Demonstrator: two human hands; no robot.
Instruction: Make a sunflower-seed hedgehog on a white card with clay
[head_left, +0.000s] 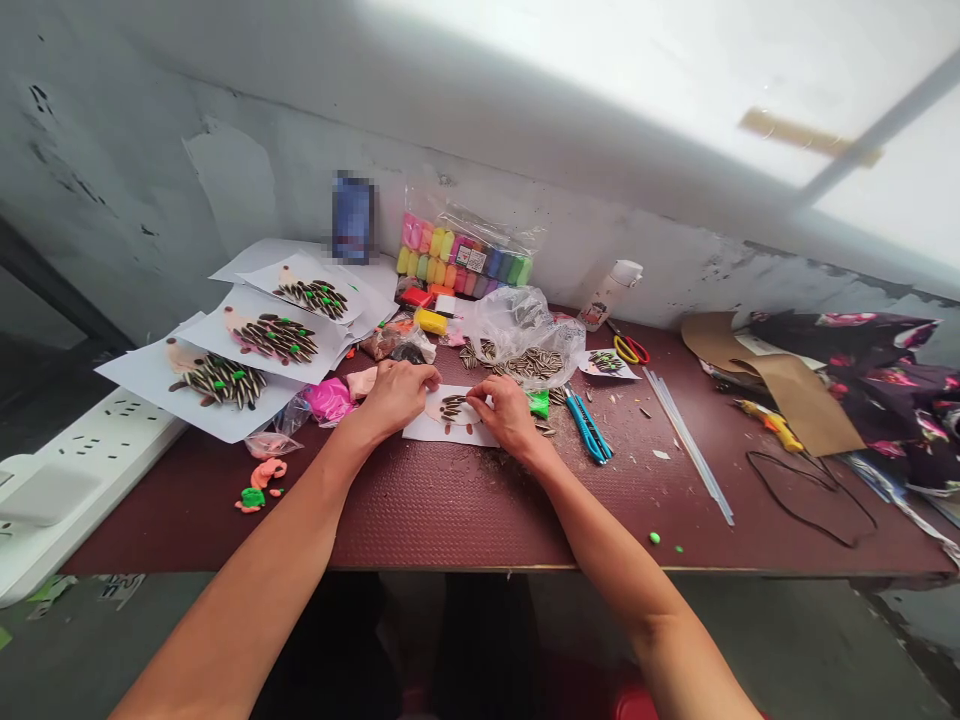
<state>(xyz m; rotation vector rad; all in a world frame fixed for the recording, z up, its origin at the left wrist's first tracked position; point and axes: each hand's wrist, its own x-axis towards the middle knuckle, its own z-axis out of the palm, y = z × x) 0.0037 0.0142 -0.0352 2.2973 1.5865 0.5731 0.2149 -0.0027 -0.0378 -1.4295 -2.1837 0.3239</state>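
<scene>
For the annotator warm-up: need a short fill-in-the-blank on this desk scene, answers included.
1. The card under the left hand and right hand is ____ in colour.
2. On the sheets beside the power strip, the number of hedgehogs showing is ____.
3. One handle of the scissors is yellow, the other ____.
4. The power strip is at the picture's ____ edge.

Missing words: white; three; red; left.

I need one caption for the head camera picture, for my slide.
Left hand and right hand at a white card bearing seeds, with a clear bag beyond.
</scene>
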